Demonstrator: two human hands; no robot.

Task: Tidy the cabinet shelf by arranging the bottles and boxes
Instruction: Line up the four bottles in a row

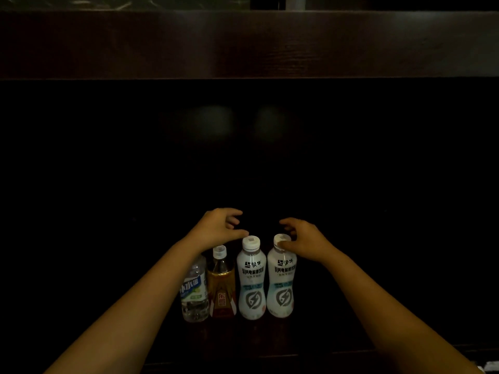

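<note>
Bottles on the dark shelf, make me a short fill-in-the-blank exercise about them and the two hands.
1. The row on the shelf holds ____ upright bottles.
2. The two matching white bottles stand at the ____ end of the row.
3. The right hand touches the ____ of the rightmost white bottle.
4. The amber bottle stands between the clear bottle and a ____ bottle.
The left hand hovers open, holding nothing.

Missing words: four; right; cap; white

Very dim, underexposed. Cabinet interior point(243, 157) near black, detail lost. Faint light from the front catches bottle labels and forearms. Two soft reflections on back panel. Wood rail point(243, 44) slightly blurred, mild wide-angle bowing
</note>
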